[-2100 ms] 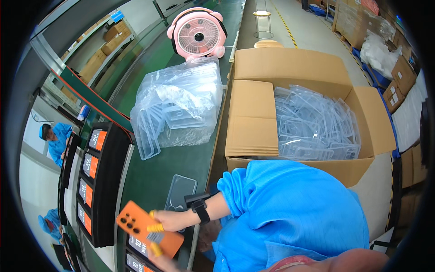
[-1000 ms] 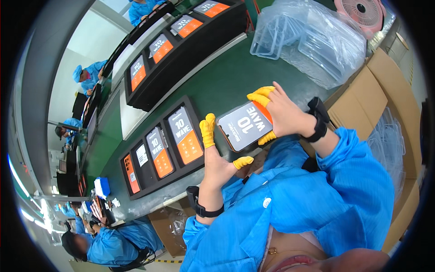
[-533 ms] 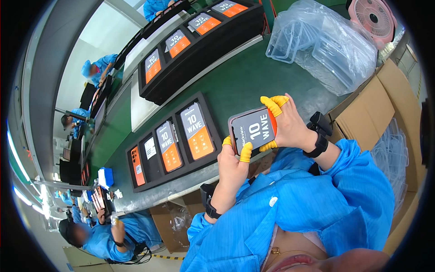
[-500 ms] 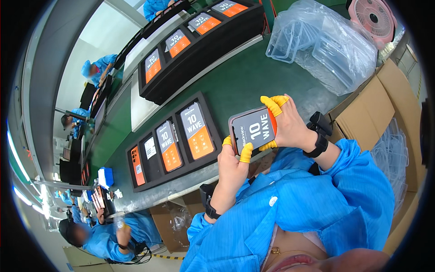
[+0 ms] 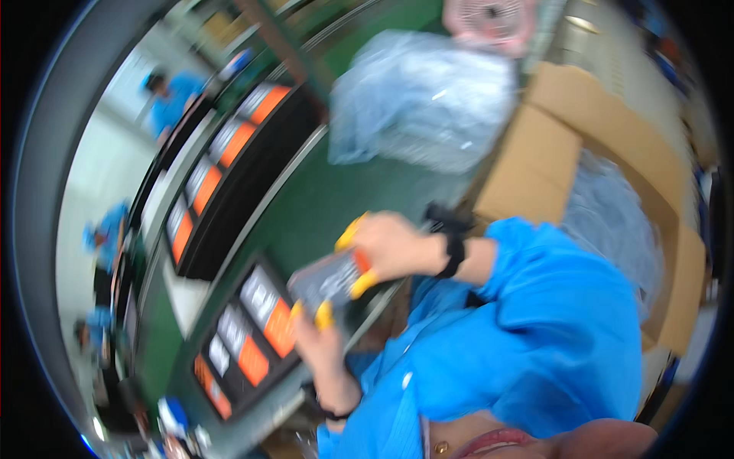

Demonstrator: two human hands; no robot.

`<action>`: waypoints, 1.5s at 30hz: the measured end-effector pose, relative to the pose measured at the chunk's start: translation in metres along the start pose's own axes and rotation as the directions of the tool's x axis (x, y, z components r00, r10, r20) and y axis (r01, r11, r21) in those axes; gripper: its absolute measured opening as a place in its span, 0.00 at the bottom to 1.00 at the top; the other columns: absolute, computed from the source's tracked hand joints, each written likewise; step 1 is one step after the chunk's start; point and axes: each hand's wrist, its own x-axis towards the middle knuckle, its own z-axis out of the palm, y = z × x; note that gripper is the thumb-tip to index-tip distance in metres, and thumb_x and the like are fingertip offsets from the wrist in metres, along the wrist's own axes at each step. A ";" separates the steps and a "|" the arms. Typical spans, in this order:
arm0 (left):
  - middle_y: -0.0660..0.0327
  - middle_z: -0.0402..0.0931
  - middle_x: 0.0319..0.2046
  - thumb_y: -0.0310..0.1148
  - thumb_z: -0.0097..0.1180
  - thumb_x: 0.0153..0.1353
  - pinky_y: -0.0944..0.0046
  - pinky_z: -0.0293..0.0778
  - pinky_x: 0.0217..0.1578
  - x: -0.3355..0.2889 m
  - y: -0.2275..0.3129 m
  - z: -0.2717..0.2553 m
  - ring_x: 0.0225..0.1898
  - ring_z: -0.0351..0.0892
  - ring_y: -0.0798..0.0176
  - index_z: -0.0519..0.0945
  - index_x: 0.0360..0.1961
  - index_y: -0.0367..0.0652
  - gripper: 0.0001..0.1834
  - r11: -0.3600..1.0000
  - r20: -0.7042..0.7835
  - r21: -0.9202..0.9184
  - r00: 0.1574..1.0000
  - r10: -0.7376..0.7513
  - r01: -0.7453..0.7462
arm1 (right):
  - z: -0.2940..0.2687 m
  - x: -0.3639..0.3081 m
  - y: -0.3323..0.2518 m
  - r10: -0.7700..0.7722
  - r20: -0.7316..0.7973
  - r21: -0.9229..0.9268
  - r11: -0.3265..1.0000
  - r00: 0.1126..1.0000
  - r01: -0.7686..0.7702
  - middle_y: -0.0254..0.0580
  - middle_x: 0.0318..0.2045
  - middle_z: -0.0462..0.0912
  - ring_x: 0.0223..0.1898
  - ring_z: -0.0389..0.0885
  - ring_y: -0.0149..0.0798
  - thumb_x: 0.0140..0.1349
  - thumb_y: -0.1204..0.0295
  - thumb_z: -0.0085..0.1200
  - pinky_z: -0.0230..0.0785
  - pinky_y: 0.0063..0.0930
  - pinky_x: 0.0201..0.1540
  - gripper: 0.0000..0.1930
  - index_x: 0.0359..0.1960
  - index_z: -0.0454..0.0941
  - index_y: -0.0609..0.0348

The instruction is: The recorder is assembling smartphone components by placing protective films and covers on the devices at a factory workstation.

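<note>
Both my hands hold a smartphone (image 5: 325,281) with a grey and orange film on its face, tilted above the green bench. My right hand (image 5: 390,245), in yellow finger cots, grips its orange end. At the lower left edge, the yellow-cotted fingers of my left hand (image 5: 319,348) pinch the phone. Motion blurs the whole view. Just left of the phone lies a black foam tray (image 5: 275,372) with several slots. Grey-and-orange-faced phones sit in two of them, and an orange phone (image 5: 212,386) lies at the far left end.
A stack of black trays (image 5: 252,191) with more phones stands behind, on the left. Clear plastic trays in a bag (image 5: 428,99) lie at the back beside a pink fan (image 5: 489,23). An open cardboard box (image 5: 527,168) is at my right. Co-workers in blue sit along the line.
The view has swung, so the bench, box and trays appear shifted left and the picture is blurred. Both hands still hold the phone, now nearer the foam tray in the picture.
</note>
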 end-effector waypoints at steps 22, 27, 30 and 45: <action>0.58 0.72 0.26 0.23 0.44 0.54 0.68 0.69 0.22 -0.046 -0.006 0.029 0.23 0.72 0.68 0.70 0.33 0.29 0.07 0.952 0.110 -0.305 0.994 0.025 0.010 | 0.035 -0.004 -0.050 0.177 -0.308 0.647 0.760 0.935 0.069 0.39 0.25 0.73 0.27 0.73 0.29 0.29 0.61 0.70 0.66 0.23 0.29 0.28 0.30 0.71 0.63; 0.54 0.75 0.31 0.35 0.47 0.57 0.63 0.70 0.33 -0.039 0.005 -0.009 0.33 0.75 0.58 0.72 0.36 0.34 0.13 0.911 0.529 -0.403 0.834 0.156 0.085 | 0.028 -0.002 -0.054 0.232 0.065 0.757 0.622 0.971 -0.199 0.45 0.27 0.76 0.29 0.77 0.39 0.34 0.60 0.67 0.69 0.27 0.34 0.27 0.34 0.72 0.64; 0.54 0.75 0.24 0.47 0.41 0.59 0.68 0.70 0.23 -0.045 -0.005 -0.037 0.23 0.75 0.62 0.72 0.33 0.34 0.22 0.617 0.545 -0.678 0.837 0.056 0.400 | 0.020 -0.007 -0.046 0.094 0.101 0.718 0.682 0.990 -0.138 0.48 0.37 0.72 0.39 0.73 0.41 0.38 0.52 0.62 0.65 0.30 0.41 0.36 0.45 0.65 0.63; 0.62 0.68 0.12 0.41 0.39 0.59 0.69 0.64 0.16 -0.010 -0.212 -0.255 0.11 0.64 0.67 0.72 0.28 0.38 0.16 0.574 -0.028 -0.561 0.680 -0.732 0.596 | -0.015 -0.031 0.014 0.344 -0.082 0.351 0.888 0.935 -0.296 0.38 0.29 0.68 0.29 0.66 0.30 0.53 0.65 0.53 0.61 0.20 0.33 0.19 0.43 0.68 0.65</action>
